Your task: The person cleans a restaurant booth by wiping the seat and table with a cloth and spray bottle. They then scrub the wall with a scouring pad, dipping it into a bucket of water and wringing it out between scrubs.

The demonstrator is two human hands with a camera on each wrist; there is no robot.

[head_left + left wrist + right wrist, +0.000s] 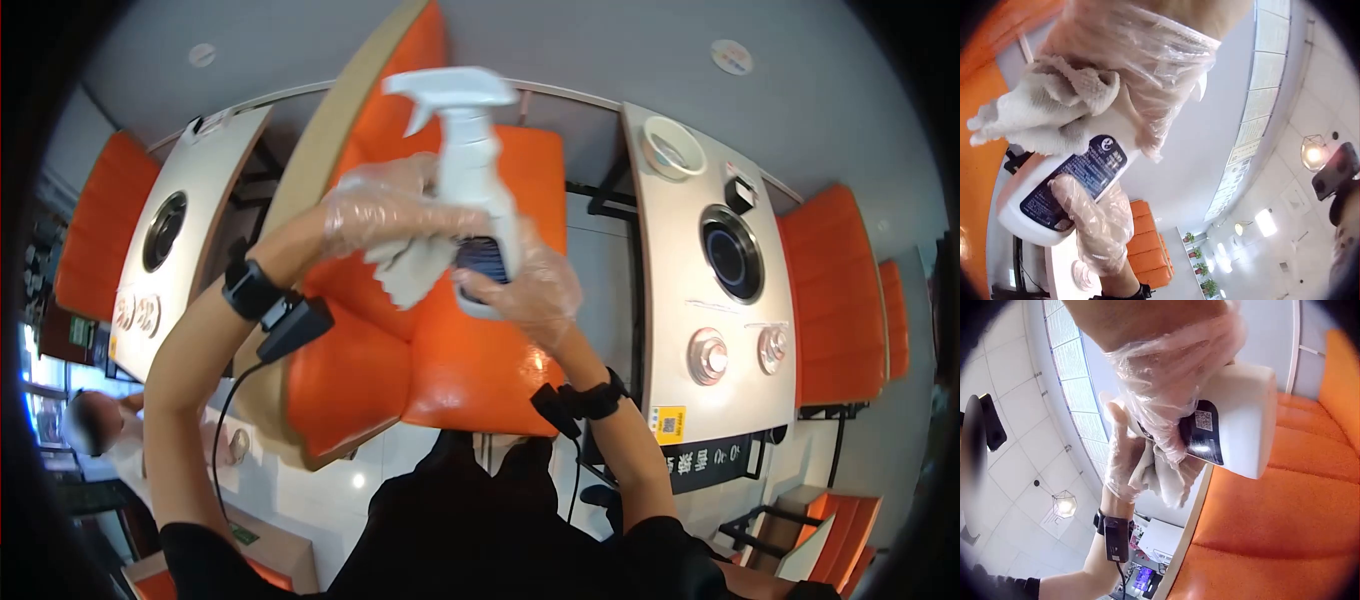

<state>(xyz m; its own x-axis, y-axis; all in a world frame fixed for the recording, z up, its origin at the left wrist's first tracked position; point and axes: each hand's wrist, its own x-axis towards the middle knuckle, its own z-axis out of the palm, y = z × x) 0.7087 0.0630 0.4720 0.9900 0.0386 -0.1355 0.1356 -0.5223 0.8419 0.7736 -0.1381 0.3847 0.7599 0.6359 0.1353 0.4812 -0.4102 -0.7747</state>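
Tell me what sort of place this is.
Probably a restaurant, perhaps hot pot or barbecue: an orange bench, a table with what looks like a round inset cooker, and a yellow QR-code card near the table's edge.

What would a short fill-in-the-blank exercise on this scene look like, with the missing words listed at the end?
1. The person's left hand and right hand both wear thin transparent plastic ____.
2. The pale, crumpled fabric cloth is held in the ____ hand.
3. The white plastic spray bottle is held over a smooth padded bench coloured ____.

Missing words: gloves; left; orange.
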